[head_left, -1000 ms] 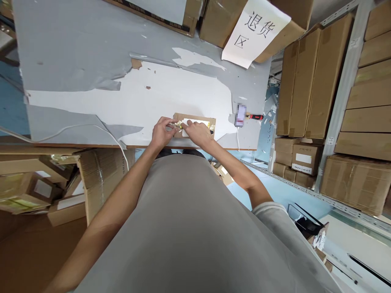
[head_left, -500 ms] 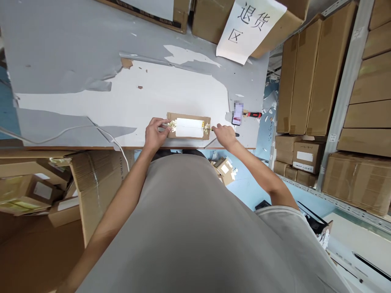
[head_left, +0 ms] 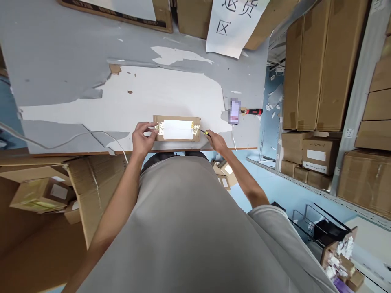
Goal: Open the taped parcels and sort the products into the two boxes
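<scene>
A small flat cardboard box lies on the table near its front edge, with a white label and shiny tape at both ends. My left hand grips the box's left end between thumb and fingers. Just off the right end, my right hand is closed around a slim utility knife with a yellow and black handle. The knife's thin dark tip points left at the taped right end; whether it touches the tape I cannot tell. Most of the handle is hidden in my fingers.
A phone on a white cable lies to the right, beside a red and black handled tool. A large open carton holding boxes stands lower left. Stacked cartons fill the right shelf. Torn grey covering marks the tabletop.
The camera view has shifted, so the box and both hands appear farther left. More of the knife now shows at my right hand. My left hand keeps its hold on the box.
</scene>
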Demonstrator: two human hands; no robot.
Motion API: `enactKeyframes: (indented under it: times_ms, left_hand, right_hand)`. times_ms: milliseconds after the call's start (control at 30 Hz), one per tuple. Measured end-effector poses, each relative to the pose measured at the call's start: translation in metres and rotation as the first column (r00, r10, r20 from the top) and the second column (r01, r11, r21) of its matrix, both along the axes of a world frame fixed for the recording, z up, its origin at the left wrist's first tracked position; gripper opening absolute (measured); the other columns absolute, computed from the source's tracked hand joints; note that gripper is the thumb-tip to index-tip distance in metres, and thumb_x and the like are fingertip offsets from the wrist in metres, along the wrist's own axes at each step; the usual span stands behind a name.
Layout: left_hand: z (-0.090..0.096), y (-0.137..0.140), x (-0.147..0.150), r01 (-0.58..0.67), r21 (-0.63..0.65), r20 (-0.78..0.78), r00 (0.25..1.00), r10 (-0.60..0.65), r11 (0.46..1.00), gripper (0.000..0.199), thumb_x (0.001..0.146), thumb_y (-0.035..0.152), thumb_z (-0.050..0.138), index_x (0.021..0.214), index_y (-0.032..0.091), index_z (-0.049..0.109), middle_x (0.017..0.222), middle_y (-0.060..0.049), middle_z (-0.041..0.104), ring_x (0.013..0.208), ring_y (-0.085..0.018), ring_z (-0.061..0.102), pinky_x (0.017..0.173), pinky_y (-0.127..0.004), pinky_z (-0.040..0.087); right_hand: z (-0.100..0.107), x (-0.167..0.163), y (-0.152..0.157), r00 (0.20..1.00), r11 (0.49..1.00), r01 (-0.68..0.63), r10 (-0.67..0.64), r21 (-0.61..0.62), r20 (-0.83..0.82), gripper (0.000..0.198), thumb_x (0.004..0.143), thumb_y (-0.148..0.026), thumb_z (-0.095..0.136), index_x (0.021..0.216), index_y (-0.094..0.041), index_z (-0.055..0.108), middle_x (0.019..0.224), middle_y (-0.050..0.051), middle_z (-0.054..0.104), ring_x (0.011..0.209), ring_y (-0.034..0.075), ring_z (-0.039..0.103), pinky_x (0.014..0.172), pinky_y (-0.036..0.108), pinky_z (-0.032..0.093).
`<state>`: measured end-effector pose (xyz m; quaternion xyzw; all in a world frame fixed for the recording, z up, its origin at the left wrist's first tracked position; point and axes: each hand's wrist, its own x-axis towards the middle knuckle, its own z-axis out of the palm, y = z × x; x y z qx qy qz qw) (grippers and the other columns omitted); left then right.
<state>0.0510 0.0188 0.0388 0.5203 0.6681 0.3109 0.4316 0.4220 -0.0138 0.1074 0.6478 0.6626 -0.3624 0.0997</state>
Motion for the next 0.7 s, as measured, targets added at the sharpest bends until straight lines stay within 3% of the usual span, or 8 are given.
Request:
enactKeyframes:
  times_ms: [67, 200, 267, 367, 500, 600, 700]
  left_hand:
    - [0.001, 0.0, -0.005, -0.034, -0.012, -0.005, 0.999, 0.034, 0.999, 0.034, 0.093, 0.04, 0.083, 0.122, 0.024, 0.084, 0.137, -0.011, 0.076, 0.101, -0.025, 0.081, 0.092, -0.041, 0.07]
    - [0.002, 0.0, -0.017, -0.092, -0.054, -0.003, 0.996, 0.092, 0.994, 0.037, 0.091, 0.043, 0.081, 0.122, 0.023, 0.082, 0.14, -0.013, 0.077, 0.107, -0.026, 0.081, 0.096, -0.041, 0.071]
    - [0.001, 0.0, -0.022, -0.099, -0.063, -0.004, 0.995, 0.099, 0.993, 0.038, 0.09, 0.045, 0.081, 0.122, 0.024, 0.081, 0.14, -0.013, 0.077, 0.116, -0.028, 0.08, 0.101, -0.043, 0.07]
    - [0.001, -0.001, -0.029, -0.104, -0.051, -0.013, 0.995, 0.104, 0.993, 0.038, 0.091, 0.045, 0.079, 0.123, 0.025, 0.08, 0.143, -0.014, 0.077, 0.133, -0.032, 0.077, 0.112, -0.048, 0.067]
    - [-0.002, -0.003, -0.042, -0.122, -0.039, -0.05, 0.991, 0.12, 0.992, 0.036, 0.091, 0.043, 0.078, 0.123, 0.027, 0.078, 0.143, -0.013, 0.08, 0.143, -0.034, 0.073, 0.129, -0.059, 0.055]
    - [-0.009, -0.003, -0.04, -0.127, -0.063, -0.063, 0.99, 0.124, 0.99, 0.037, 0.088, 0.045, 0.079, 0.12, 0.027, 0.075, 0.137, -0.012, 0.082, 0.141, -0.034, 0.072, 0.133, -0.06, 0.05]
    - [-0.018, -0.002, -0.02, -0.078, -0.097, -0.023, 0.997, 0.076, 0.992, 0.039, 0.086, 0.048, 0.077, 0.117, 0.025, 0.071, 0.129, -0.013, 0.082, 0.137, -0.032, 0.073, 0.131, -0.057, 0.052]
  right_hand:
    - [-0.021, -0.001, -0.018, 0.966, 0.98, 0.191, -0.176, 0.059, -0.191, 0.037, 0.127, -0.037, 0.039, 0.148, -0.022, 0.065, 0.141, 0.016, 0.085, 0.129, 0.031, 0.08, 0.108, 0.037, 0.057]
    - [-0.055, -0.014, -0.032, 0.774, 0.862, 0.506, -0.438, 0.029, -0.457, 0.033, 0.123, -0.043, 0.04, 0.135, -0.025, 0.065, 0.139, 0.015, 0.085, 0.125, 0.027, 0.083, 0.111, 0.037, 0.06]
    - [-0.065, -0.026, -0.024, 0.702, 0.824, 0.566, -0.502, -0.032, -0.506, 0.035, 0.122, -0.048, 0.041, 0.128, -0.024, 0.066, 0.136, 0.015, 0.085, 0.119, 0.025, 0.084, 0.109, 0.035, 0.062]
    - [-0.071, -0.05, -0.004, 0.683, 0.813, 0.579, -0.521, -0.055, -0.513, 0.041, 0.123, -0.051, 0.039, 0.125, -0.022, 0.067, 0.135, 0.015, 0.084, 0.123, 0.021, 0.079, 0.111, 0.031, 0.061]
    - [-0.054, -0.073, 0.012, 0.709, 0.824, 0.566, -0.489, -0.003, -0.508, 0.046, 0.124, -0.044, 0.035, 0.137, -0.017, 0.069, 0.144, 0.016, 0.082, 0.131, 0.017, 0.074, 0.118, 0.027, 0.056]
    - [-0.02, -0.075, 0.014, 0.768, 0.846, 0.53, -0.449, 0.06, -0.457, 0.048, 0.125, -0.043, 0.034, 0.144, -0.016, 0.07, 0.144, 0.015, 0.082, 0.132, 0.018, 0.073, 0.119, 0.027, 0.055]
    - [0.02, -0.069, 0.013, 0.843, 0.868, 0.472, -0.393, 0.155, -0.368, 0.05, 0.127, -0.043, 0.034, 0.149, -0.018, 0.07, 0.143, 0.013, 0.082, 0.134, 0.022, 0.073, 0.119, 0.029, 0.056]
